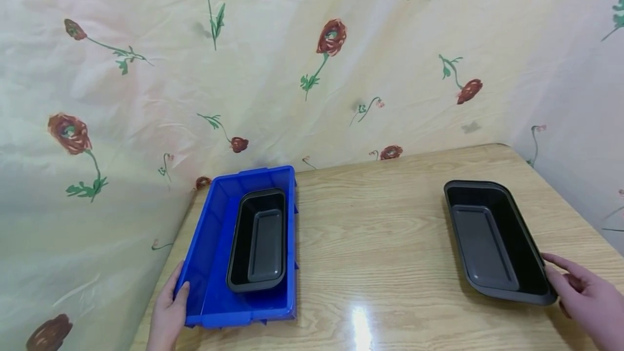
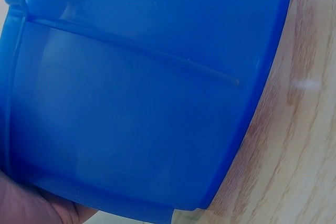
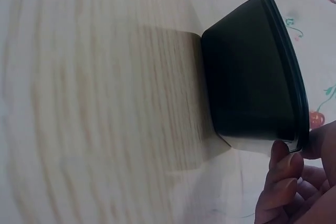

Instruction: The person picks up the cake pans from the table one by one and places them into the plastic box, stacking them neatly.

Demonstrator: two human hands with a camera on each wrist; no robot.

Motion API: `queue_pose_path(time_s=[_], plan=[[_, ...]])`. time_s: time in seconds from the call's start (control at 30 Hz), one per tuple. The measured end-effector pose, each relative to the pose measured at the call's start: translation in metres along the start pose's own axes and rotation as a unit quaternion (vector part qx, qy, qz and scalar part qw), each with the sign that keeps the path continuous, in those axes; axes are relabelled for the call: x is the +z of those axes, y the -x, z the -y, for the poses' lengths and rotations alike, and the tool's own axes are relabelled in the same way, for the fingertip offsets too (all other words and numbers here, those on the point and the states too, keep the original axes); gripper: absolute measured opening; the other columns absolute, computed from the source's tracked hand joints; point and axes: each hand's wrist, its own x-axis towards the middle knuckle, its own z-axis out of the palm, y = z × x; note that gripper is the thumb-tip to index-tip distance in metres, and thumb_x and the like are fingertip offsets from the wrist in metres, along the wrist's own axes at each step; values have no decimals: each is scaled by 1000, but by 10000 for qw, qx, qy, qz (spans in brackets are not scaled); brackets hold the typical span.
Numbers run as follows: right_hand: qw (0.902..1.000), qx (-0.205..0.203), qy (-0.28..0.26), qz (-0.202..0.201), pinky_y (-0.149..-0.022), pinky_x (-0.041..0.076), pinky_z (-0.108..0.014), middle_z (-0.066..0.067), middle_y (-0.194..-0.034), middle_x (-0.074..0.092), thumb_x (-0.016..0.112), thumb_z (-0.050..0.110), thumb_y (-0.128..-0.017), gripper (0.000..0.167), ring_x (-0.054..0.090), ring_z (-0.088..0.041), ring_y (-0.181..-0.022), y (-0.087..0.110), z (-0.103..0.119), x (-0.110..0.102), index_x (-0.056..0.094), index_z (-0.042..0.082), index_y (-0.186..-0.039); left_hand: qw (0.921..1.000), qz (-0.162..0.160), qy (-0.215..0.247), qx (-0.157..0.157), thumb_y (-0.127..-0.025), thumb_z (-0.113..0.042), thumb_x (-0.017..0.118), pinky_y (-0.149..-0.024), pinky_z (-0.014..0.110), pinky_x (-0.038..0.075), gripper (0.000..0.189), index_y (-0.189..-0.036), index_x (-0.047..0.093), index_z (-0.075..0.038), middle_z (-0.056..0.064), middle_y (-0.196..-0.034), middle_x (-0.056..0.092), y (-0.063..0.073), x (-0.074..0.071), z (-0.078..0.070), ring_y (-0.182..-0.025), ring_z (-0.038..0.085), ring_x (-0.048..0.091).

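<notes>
On the left stands a blue plastic bin (image 1: 207, 280), with a dark loaf pan (image 1: 267, 248) lying inside it toward its right side. My left hand (image 1: 168, 310) grips the bin's near left rim, thumb over the edge. The left wrist view is mostly filled by the bin's outer wall (image 2: 126, 103), with part of the hand (image 2: 31, 205) at the lower left. A second dark loaf pan (image 1: 482, 248) is at the right, with nothing inside. My right hand (image 1: 587, 297) pinches its rim near the near right corner; the right wrist view shows the fingers (image 3: 283, 192) at the pan's edge (image 3: 249, 72).
Both containers are on a wood-grain table (image 1: 370, 242). Behind it and along both sides hangs a pale cloth (image 1: 273, 69) printed with red flowers. A stretch of tabletop separates the bin from the right-hand pan.
</notes>
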Motion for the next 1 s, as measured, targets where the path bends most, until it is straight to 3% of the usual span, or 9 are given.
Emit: queue_pose_path(time_s=[0.33, 0.73, 0.83, 1.0], plan=[[9999, -105, 101, 19, -41, 37, -29, -1, -64, 59, 40, 32, -105, 53, 45, -15, -45, 0, 4, 1, 46, -13, -134, 10000, -41, -8, -6, -107, -17, 33, -111, 65, 19, 57, -158, 7, -20, 20, -161, 4, 1, 1, -2, -144, 48, 10], [9990, -372, 144, 210, -41, 33, -30, -1, -56, 49, 42, 29, -105, 53, 42, -16, -43, -2, 2, 0, 43, -15, -134, 9999, -77, -37, -65, -107, -16, 32, -111, 65, 19, 57, -158, 7, -21, 20, -161, 5, 2, 0, -1, -144, 48, 10], [9979, -414, 167, 473, -40, 35, -30, -2, -56, 51, 41, 30, -106, 56, 43, -17, -42, -4, 1, -2, 40, -17, -136, 10000, -68, -25, -43, -107, -17, 32, -111, 65, 19, 56, -158, 8, -20, 20, -161, 5, 1, 0, -1, -144, 48, 11], [9907, -416, 10, 1297, -39, 39, -30, -6, -55, 51, 32, 28, -108, 58, 45, -17, -42, -7, 5, -8, 27, -21, -140, 10000, -60, -35, -10, -108, -17, 32, -111, 65, 19, 56, -158, 8, -20, 20, -161, 5, 0, 0, 0, -144, 47, 10]])
